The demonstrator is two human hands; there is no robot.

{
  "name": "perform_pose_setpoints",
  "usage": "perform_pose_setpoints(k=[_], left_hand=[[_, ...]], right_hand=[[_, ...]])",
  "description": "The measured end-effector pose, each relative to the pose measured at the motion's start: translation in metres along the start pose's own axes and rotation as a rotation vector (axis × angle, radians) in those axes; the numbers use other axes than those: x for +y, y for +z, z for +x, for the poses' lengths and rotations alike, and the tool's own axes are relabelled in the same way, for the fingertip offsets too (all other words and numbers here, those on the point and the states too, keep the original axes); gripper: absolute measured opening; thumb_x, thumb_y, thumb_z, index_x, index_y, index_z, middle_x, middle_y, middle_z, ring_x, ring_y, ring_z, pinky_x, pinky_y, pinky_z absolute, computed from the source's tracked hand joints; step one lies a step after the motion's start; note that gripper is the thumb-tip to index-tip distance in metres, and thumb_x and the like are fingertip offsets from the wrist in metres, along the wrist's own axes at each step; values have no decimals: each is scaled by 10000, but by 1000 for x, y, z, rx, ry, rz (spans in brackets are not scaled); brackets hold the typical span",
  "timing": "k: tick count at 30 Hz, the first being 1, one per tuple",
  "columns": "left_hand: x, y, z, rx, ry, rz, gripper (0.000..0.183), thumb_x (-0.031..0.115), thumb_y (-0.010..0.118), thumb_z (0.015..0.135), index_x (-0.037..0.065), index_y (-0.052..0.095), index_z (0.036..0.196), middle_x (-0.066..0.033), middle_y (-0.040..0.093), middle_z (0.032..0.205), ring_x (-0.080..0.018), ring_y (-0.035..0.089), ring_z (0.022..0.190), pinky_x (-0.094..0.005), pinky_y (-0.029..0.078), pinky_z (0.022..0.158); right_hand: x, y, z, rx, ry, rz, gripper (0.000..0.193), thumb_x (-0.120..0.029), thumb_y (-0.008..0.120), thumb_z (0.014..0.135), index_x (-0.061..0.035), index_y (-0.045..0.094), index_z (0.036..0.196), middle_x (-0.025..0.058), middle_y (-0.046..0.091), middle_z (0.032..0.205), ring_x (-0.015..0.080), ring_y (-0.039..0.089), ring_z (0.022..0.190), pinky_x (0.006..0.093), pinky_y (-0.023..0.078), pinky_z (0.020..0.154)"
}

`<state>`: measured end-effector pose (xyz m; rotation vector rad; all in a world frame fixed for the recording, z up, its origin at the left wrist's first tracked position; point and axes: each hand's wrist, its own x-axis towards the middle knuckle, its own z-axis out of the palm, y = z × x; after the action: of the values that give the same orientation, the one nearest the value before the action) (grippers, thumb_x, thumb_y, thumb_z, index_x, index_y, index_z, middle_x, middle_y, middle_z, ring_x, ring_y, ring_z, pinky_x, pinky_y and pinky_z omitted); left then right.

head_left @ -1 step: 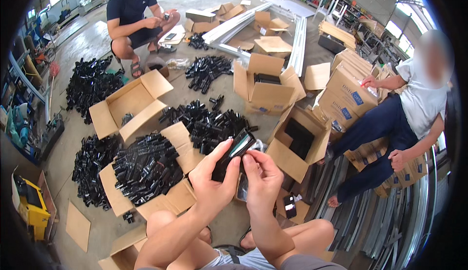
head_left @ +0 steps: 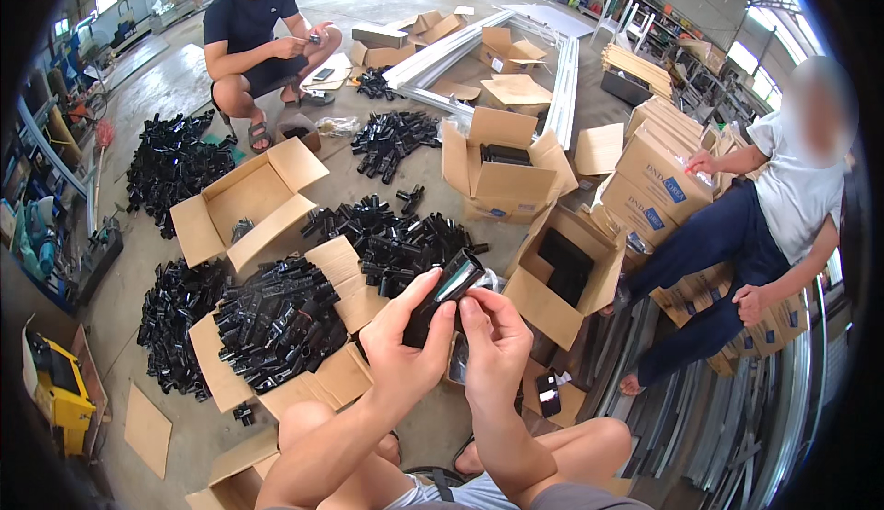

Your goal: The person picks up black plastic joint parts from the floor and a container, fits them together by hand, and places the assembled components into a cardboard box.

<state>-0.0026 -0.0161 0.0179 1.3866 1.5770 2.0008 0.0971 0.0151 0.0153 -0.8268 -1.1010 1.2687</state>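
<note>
My left hand [head_left: 405, 330] is closed round a glossy black tubular part [head_left: 459, 276], tilted with its open end up and to the right. Close by its right side is my right hand [head_left: 494, 330], thumb and fingers pinched together; what lies in that pinch, if anything, is hidden. Just beyond my hands is a floor pile of similar black parts [head_left: 391, 234]. Left of my hands an open carton holds a heap of black tubular parts [head_left: 276, 326], with its cardboard flaps [head_left: 345, 280] folded outward.
An open carton [head_left: 244, 202] stands ahead to the left, and another, with dark contents [head_left: 562, 261], to the right. A phone [head_left: 548, 394] lies near my right knee. One person [head_left: 253, 27] crouches far left; another [head_left: 796, 179] sits right, above long metal profiles [head_left: 681, 427].
The black tubular part has turned slightly in my left hand, and my right fingers have shifted a little. The crouching person's fingers have moved.
</note>
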Motion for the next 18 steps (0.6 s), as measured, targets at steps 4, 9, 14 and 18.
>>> perform_pose_setpoints(k=[4, 9, 14, 18], left_hand=[[-5, 4, -1, 18, 76, 6, 394, 3, 769, 843, -40, 679, 1225, -206, 740, 1129, -266, 750, 973, -333, 573, 859], [-9, 5, -1, 26, 149, 48, 399, 14, 785, 819, -26, 692, 1204, -197, 738, 1147, -288, 752, 960, -345, 580, 848], [-5, 5, 0, 23, 205, 101, 402, 18, 790, 808, -16, 698, 1199, -193, 738, 1147, -288, 753, 938, -344, 582, 829], [-6, 3, 0, 27, 204, 107, 408, 27, 797, 801, -6, 703, 1197, -194, 739, 1141, -289, 752, 914, -341, 582, 814]], right_hand=[[-1, -5, 1, -54, 45, 132, 205, -7, 696, 958, 31, 673, 1158, 68, 702, 1081, 102, 647, 976, 236, 518, 866], [2, -6, -1, -39, 69, 138, 191, -30, 696, 967, 33, 667, 1145, 61, 695, 1070, 93, 640, 969, 227, 507, 869], [6, -8, 2, -43, -14, 42, 158, -92, 682, 996, 20, 674, 1108, 28, 691, 1005, 66, 612, 907, 207, 483, 815], [0, -4, 2, -38, 64, 36, 169, -143, 661, 1020, 13, 678, 1081, 6, 685, 955, 50, 587, 869, 202, 464, 769]])
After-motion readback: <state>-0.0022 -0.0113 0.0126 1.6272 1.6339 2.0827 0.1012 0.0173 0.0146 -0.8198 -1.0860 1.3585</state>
